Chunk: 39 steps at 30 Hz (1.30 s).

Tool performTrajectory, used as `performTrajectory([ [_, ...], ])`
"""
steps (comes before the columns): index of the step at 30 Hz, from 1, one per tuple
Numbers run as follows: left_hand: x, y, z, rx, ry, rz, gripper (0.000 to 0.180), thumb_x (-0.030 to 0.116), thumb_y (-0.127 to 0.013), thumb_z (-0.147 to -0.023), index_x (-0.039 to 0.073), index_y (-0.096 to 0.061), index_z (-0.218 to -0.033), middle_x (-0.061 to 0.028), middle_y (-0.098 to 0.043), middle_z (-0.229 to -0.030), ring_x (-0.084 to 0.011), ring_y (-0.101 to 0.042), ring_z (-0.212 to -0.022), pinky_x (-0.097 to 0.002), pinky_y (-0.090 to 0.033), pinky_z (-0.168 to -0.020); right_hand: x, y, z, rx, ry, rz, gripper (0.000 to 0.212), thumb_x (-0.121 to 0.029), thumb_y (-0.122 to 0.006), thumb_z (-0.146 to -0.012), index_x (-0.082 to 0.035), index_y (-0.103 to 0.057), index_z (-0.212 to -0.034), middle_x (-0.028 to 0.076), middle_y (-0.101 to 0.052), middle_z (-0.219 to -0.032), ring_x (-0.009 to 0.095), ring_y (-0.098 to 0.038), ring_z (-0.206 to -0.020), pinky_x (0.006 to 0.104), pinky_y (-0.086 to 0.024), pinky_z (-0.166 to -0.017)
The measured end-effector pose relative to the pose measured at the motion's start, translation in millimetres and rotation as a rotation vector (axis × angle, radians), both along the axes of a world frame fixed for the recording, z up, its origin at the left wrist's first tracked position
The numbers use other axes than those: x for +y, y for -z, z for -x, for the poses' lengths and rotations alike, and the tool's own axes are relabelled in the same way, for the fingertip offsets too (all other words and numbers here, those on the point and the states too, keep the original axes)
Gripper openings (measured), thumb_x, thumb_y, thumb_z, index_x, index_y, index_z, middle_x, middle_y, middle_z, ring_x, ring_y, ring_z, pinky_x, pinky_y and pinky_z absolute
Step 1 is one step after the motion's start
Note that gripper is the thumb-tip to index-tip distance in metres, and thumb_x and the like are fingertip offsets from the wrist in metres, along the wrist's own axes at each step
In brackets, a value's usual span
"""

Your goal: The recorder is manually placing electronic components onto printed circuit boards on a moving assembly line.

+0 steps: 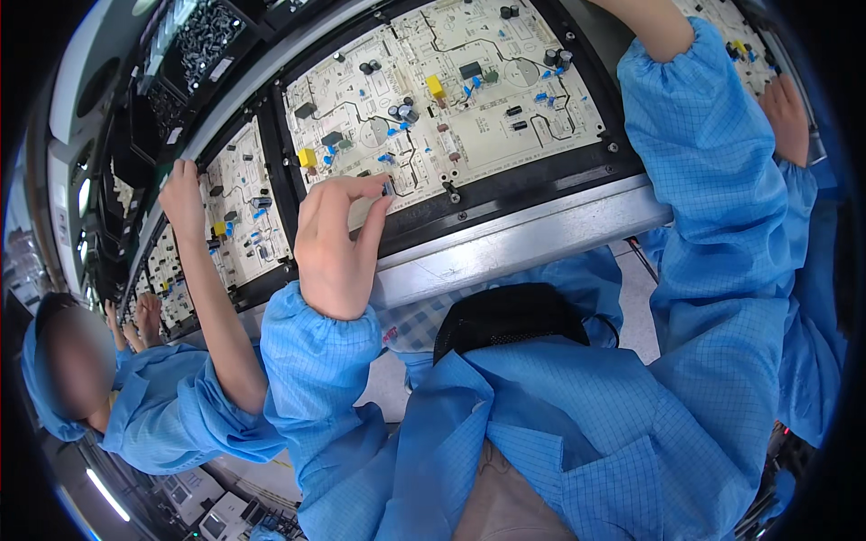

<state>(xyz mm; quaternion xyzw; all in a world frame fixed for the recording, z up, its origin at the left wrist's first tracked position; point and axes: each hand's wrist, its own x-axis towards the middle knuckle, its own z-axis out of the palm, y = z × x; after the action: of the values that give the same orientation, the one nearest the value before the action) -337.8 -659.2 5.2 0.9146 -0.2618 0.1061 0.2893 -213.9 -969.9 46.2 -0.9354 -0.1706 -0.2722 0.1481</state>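
My left hand (338, 239) is closed in a pinch, thumb and forefinger tips together on a small dark bluish electronic component (388, 189). It holds the component at the near edge of a pale circuit board (492, 149) set in a black frame (532, 190). Blue parts, black cylindrical capacitors and a yellow block (436, 87) stand up from the board. At the upper right my right arm reaches over the frame; only the wrist and lower part of my right hand (645, 22) show, its fingers cut off by the picture's top edge.
A metal rail (523, 248) runs along the near side of the frame. More framed boards (242, 203) continue to the left, where a co-worker's hand (183, 194) is raised. Black bins of loose parts (206, 45) stand behind. Another person's hand (785, 117) is at the right.
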Motion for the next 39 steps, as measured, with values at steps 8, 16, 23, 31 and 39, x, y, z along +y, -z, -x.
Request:
performTrajectory([
  [8,-3.3,4.7,-1.8,0.035,0.005,-0.023,0.019,-0.005,-0.07,-0.075,0.001,-0.059,-0.09,-0.0098,-0.066,-0.091,-0.0285,-0.061,-0.087,-0.0339,-0.048,-0.077,-2.4,-0.2,2.1,0.01,-0.012,-0.003,0.017,-0.012,-0.059,-0.077,0.005,-0.06,-0.077,0.023,-0.062,-0.077,0.038,-0.061,-0.079,0.0419,-0.049,-0.074],
  [16,-4.5,3.6,-0.2,0.02,-0.02,-0.046,0.02,-0.005,-0.07,-0.074,0.001,-0.059,-0.09,-0.0095,-0.065,-0.091,-0.0283,-0.061,-0.087,-0.0339,-0.049,-0.077,-3.1,1.8,3.5,0.02,-0.021,-0.006,0.017,-0.012,-0.059,-0.078,0.006,-0.06,-0.077,0.023,-0.062,-0.077,0.037,-0.061,-0.08,0.0417,-0.049,-0.074],
  [23,-13.8,-5.1,-1.6,-0.129,0.095,-0.238,0.018,-0.003,-0.069,-0.074,0.004,-0.061,-0.089,-0.0101,-0.064,-0.088,-0.0275,-0.06,-0.085,-0.0347,-0.048,-0.076,-7.6,6.9,1.0,0.013,-0.063,0.014,0.017,-0.013,-0.058,-0.079,0.004,-0.059,-0.078,0.022,-0.061,-0.078,0.038,-0.06,-0.08,0.0429,-0.048,-0.074],
  [31,-16.6,-8.7,-1.3,-0.182,0.052,-0.252,0.017,-0.001,-0.069,-0.073,0.005,-0.062,-0.088,-0.0074,-0.063,-0.088,-0.0259,-0.059,-0.087,-0.0352,-0.046,-0.075,-7.4,9.4,6.7,0.077,-0.163,0.059,0.014,-0.013,-0.058,-0.083,0.0,-0.061,-0.084,0.018,-0.061,-0.083,0.035,-0.059,-0.084,0.0416,-0.047,-0.078],
  [39,-12.9,-14.5,-4.6,-0.123,0.04,-0.296,0.016,0.003,-0.073,-0.068,0.004,-0.066,-0.083,-0.006,-0.062,-0.082,-0.0256,-0.058,-0.084,-0.0353,-0.046,-0.076,13.1,29.4,2.9,0.115,-0.351,0.099,0.014,-0.012,-0.065,-0.083,-0.001,-0.064,-0.091,0.011,-0.062,-0.084,0.025,-0.059,-0.079,0.0349,-0.048,-0.071],
])
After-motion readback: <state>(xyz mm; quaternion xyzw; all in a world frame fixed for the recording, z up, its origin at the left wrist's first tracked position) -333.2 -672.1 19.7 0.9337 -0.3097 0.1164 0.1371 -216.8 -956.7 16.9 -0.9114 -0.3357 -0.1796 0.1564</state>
